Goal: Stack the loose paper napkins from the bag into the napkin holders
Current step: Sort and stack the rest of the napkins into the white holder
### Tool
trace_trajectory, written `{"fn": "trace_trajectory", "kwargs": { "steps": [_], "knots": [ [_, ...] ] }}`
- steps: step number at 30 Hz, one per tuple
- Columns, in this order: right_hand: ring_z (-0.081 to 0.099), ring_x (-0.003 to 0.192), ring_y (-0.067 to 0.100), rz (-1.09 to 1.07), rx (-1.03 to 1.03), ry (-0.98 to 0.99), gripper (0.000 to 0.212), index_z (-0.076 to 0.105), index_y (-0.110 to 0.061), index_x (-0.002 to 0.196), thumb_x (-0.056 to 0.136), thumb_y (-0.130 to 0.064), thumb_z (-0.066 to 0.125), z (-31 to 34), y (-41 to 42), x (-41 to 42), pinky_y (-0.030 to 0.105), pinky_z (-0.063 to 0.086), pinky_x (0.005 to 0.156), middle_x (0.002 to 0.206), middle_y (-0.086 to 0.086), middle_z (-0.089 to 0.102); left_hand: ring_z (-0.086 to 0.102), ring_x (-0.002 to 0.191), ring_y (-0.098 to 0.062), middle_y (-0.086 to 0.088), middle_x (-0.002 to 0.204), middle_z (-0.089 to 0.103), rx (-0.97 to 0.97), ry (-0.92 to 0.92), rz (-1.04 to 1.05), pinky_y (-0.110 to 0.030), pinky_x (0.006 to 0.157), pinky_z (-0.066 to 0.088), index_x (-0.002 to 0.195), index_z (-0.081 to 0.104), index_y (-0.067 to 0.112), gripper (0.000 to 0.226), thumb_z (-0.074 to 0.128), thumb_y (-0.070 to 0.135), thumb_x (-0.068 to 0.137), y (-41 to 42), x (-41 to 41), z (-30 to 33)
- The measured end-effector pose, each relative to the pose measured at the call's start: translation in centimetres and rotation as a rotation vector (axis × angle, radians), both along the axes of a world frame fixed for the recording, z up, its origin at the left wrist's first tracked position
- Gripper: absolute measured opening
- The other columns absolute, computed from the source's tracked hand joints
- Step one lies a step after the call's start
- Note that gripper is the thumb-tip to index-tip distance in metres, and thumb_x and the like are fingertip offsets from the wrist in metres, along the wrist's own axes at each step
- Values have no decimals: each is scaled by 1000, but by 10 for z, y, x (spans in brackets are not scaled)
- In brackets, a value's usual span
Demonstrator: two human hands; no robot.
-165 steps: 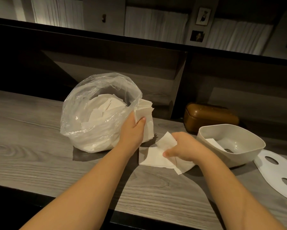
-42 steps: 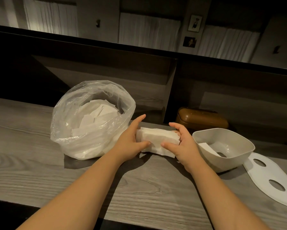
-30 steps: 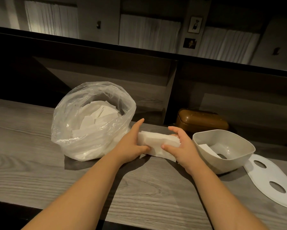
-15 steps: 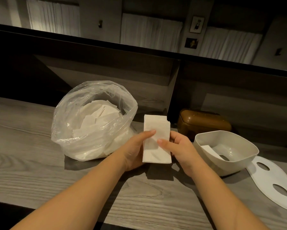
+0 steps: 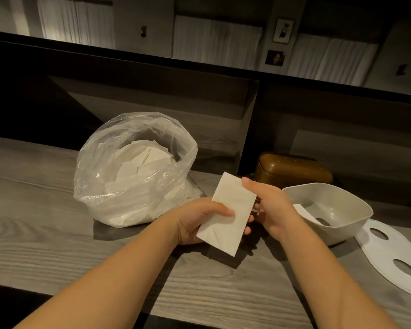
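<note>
A squared-up stack of white napkins [image 5: 230, 212] is held above the counter, tilted with its top end toward the back right. My left hand [image 5: 197, 222] grips its lower left side, thumb on top. My right hand [image 5: 268, 205] holds the upper right edge with curled fingers. A clear plastic bag [image 5: 133, 172] with several loose napkins stands to the left. To the right sits a beige open holder [image 5: 330, 210] with one napkin inside, and its white lid [image 5: 394, 252] with two oval holes lies beside it.
A brown closed napkin holder [image 5: 292, 172] stands at the back against the dark divider. The grey wood counter [image 5: 45, 222] runs left to right; its front edge is close below my forearms. A dark raised ledge rises behind everything.
The loose napkins were gathered and pressed into one stack on the counter, then lifted upright. Since half a second ago the stack has tilted rightward and shifted slightly toward the beige holder.
</note>
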State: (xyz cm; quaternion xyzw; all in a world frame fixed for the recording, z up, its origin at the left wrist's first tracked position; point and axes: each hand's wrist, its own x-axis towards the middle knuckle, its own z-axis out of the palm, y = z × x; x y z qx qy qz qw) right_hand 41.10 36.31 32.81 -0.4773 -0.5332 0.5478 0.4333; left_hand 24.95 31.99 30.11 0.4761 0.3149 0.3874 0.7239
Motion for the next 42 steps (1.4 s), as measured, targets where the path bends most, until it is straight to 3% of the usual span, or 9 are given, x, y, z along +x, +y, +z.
{"fn": "trace_trajectory", "kwargs": {
  "steps": [6, 12, 16, 25, 29, 32, 35, 39, 42],
  "knots": [
    [66, 94, 25, 1, 17, -9, 23, 61, -19, 110, 93, -34, 64, 4, -2, 3, 26, 49, 57, 107, 7, 67, 69, 100, -24, -8, 111, 70, 37, 66, 38, -42, 93, 54, 130, 50, 24, 53, 63, 17, 79, 2, 3, -1],
    [64, 97, 24, -94, 126, -155, 12, 66, -16, 90, 91, -27, 68, 2, -1, 1, 42, 56, 86, 98, 3, 67, 70, 99, -24, -9, 112, 71, 50, 56, 54, -41, 90, 56, 132, 46, 25, 56, 64, 19, 79, 5, 4, -2],
    [63, 91, 18, -150, 242, -196, 11, 65, -14, 82, 88, -22, 71, 4, 0, 2, 39, 55, 84, 90, 2, 66, 69, 102, -25, -7, 110, 73, 36, 34, 49, -41, 92, 56, 128, 47, 28, 51, 64, 19, 80, 5, 3, -2],
    [65, 94, 10, -437, 663, 139, 7, 51, -26, 99, 97, -30, 57, 30, -6, 16, 17, 54, 62, 103, -7, 61, 67, 106, -29, -16, 125, 66, 5, -37, 49, -49, 99, 49, 136, 47, 18, 53, 63, 11, 86, 5, 1, -1],
    [63, 89, 14, -384, 517, 288, 6, 51, -30, 94, 99, -32, 53, 45, -13, 26, 25, 55, 62, 99, -8, 58, 68, 107, -30, -15, 123, 68, -20, -31, 142, -49, 96, 52, 134, 46, 18, 45, 57, 11, 91, 8, 2, -2],
    [62, 92, 24, -145, 379, 84, 5, 61, -24, 92, 96, -28, 59, 29, -14, 10, 32, 55, 64, 101, 1, 62, 68, 104, -30, -12, 111, 73, -31, -27, 241, -45, 89, 56, 131, 49, 17, 37, 55, 13, 95, 9, 2, -2],
    [61, 92, 15, -138, 456, -244, 8, 59, -26, 87, 93, -29, 63, 4, -14, -15, 39, 58, 77, 98, -3, 61, 71, 88, -26, -11, 97, 74, -116, -85, 327, -36, 71, 59, 120, 58, 18, 25, 55, 28, 97, 10, 1, 3],
    [60, 99, 16, -202, 422, -294, 13, 52, -32, 85, 93, -34, 62, -11, -6, -27, 43, 57, 85, 115, 0, 58, 69, 105, -34, -15, 115, 71, -242, -187, 339, -43, 88, 55, 124, 61, 23, 60, 46, 69, 89, 17, -1, 3],
    [60, 98, 17, -213, 404, -281, 12, 54, -31, 85, 94, -32, 62, -12, -3, -26, 44, 57, 85, 111, 1, 59, 72, 97, -31, -15, 106, 74, -195, -111, 308, -43, 88, 55, 122, 60, 19, 58, 65, 56, 78, 13, -2, 2]
  ]
}}
